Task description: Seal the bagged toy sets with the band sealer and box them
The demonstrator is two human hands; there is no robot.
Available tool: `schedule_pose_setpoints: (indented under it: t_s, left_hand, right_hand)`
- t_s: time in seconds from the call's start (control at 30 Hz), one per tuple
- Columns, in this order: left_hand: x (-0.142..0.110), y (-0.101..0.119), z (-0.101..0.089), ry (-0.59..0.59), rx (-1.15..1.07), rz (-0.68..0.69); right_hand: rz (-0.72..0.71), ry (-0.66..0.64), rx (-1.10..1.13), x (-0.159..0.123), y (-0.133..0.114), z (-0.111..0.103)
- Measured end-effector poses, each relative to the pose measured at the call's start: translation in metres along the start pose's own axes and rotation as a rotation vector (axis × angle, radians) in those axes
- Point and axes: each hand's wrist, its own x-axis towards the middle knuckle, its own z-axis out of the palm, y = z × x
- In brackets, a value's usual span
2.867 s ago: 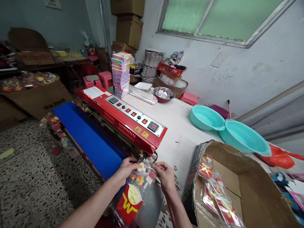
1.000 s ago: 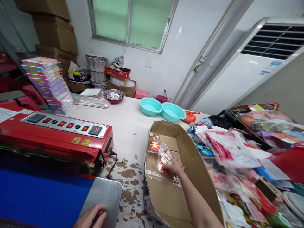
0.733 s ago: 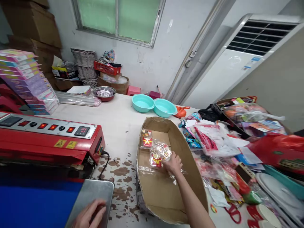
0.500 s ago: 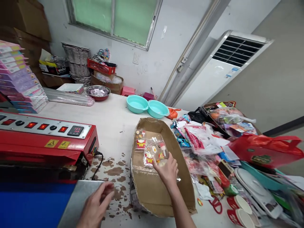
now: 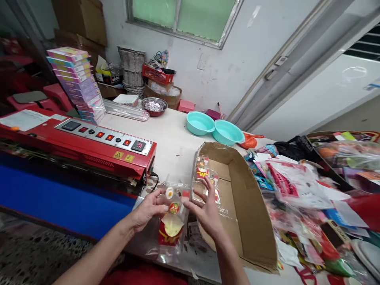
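My left hand (image 5: 150, 211) is closed on the left edge of a clear plastic bag (image 5: 171, 221), thumb in front. Inside the bag show a red fries carton with a yellow "W", a fried-egg piece, a round red-and-green piece and a pale yellow one. My right hand (image 5: 204, 206) grips the bag's right edge by the thumb, with the other fingers spread toward the carton. That open cardboard box (image 5: 252, 206), to the right of the bag, holds similar clear packets (image 5: 202, 168) along its left side.
A red machine (image 5: 97, 152) with a blue belt (image 5: 65, 198) stands at the left. Behind the box are two turquoise basins (image 5: 228, 132). Stacked boxes (image 5: 80, 89) rise at the back left. Plastic bags and papers (image 5: 297, 186) clutter the right side.
My right hand has lifted a clear bag out of the cardboard box and brought it left. My left hand has come up to hold it too. The view has turned left.
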Motion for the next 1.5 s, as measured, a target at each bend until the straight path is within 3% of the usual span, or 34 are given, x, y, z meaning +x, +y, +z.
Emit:
schedule_pose_setpoints:
  t_s: [0.1, 0.2, 0.3, 0.4, 0.63, 0.83, 0.93, 1.23, 1.5]
  left_hand:
    - [-0.015, 0.005, -0.019, -0.038, -0.017, -0.048]
    - [-0.023, 0.003, -0.033, 0.027, -0.062, -0.092]
    - [-0.027, -0.001, -0.044, 0.173, -0.106, -0.08]
    - [-0.026, -0.004, -0.054, 0.247, -0.127, -0.032]
    - [-0.031, -0.009, -0.06, 0.396, -0.054, -0.015]
    - [-0.03, 0.008, -0.06, 0.367, -0.16, 0.029]
    - [-0.021, 0.013, -0.063, 0.431, -0.172, 0.031]
    - [0.004, -0.012, -0.072, 0.679, -0.183, 0.103]
    - [-0.024, -0.011, -0.104, 0.67, -0.164, -0.033]
  right_hand:
    - [0.036, -0.365, 0.158, 0.027, -0.012, 0.008]
    - [0.137, -0.516, 0.209, 0.041, -0.009, 0.032]
    - [0.233, -0.489, 0.257, 0.04, -0.003, 0.057]
    - [0.259, -0.479, 0.301, 0.036, -0.001, 0.074]
    - [0.281, -0.457, 0.292, 0.035, -0.002, 0.092]
    - [0.242, -0.441, 0.25, 0.031, -0.003, 0.099]
    - [0.222, -0.457, 0.234, 0.028, -0.004, 0.104]
    - [0.236, -0.265, 0.334, 0.02, 0.015, 0.122]
    - [0.335, -0.187, 0.483, 0.043, 0.034, 0.152]
